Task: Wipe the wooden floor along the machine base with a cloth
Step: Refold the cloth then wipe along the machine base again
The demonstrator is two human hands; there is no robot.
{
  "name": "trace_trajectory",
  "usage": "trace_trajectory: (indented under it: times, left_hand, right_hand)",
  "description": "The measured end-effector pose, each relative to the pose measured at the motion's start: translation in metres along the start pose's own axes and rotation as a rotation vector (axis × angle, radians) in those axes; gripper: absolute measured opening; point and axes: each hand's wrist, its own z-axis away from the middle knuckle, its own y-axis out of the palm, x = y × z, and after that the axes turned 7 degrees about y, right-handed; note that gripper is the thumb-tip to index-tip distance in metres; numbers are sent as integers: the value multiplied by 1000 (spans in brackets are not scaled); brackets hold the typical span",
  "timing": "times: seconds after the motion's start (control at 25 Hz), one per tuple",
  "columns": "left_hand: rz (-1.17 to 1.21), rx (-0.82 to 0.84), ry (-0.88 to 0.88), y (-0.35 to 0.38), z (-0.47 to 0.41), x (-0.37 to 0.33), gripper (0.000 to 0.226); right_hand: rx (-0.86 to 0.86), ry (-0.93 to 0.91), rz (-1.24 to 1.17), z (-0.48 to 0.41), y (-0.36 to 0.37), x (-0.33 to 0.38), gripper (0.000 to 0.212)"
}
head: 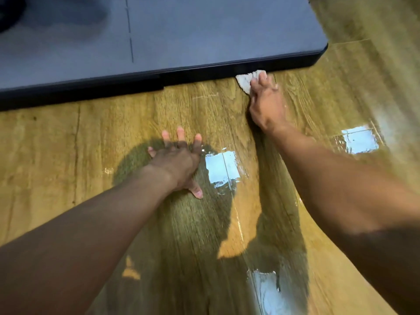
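Observation:
A small whitish cloth (246, 81) lies on the wooden floor (113, 137) right against the dark front edge of the grey machine base (181, 37). My right hand (266, 101) presses flat on the cloth with fingers stretched toward the base, covering most of it. My left hand (177, 160) rests flat on the floor nearer to me, fingers spread, holding nothing.
The machine base fills the upper part of the view; its rounded corner (320, 53) is to the right of the cloth. Bright square reflections (221, 167) shine on the glossy planks. My shadow darkens the floor under my arms.

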Motion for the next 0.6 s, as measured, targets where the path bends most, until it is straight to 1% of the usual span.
trace_trajectory:
  times: [0.04,0.08,0.16,0.2,0.24,0.28,0.36,0.44,0.48,0.6]
  left_hand:
    - [2,-6,0,0,-1,0,136]
    - [-3,-9,1,1,-2,1,136]
    - [-14,-7,4,2,-2,1,135]
    - [-24,-14,5,3,-2,2,134]
    - [-34,-23,6,2,-1,4,134]
    - [-34,-30,5,2,-2,5,133]
    - [-21,-33,-3,2,-2,4,135]
    - [-15,-34,-14,4,-1,5,138]
    - [-6,-35,-18,5,0,5,139]
    - [20,-65,-23,6,5,3,138]
  right_hand:
    - [9,-50,-14,21,6,0,40]
    - [24,-144,-33,49,12,-2,45]
    - [125,-376,-7,105,11,-18,47]
    - [169,-476,24,109,4,-25,46]
    - [181,-534,29,96,-3,-25,45]
    - [183,-508,26,77,-8,-19,44]
    - [172,-311,44,41,-8,-2,41]
    - [171,-157,33,36,-2,14,44]
    - [169,-162,28,53,2,14,46]
    - [130,-337,-24,162,-1,-15,49]
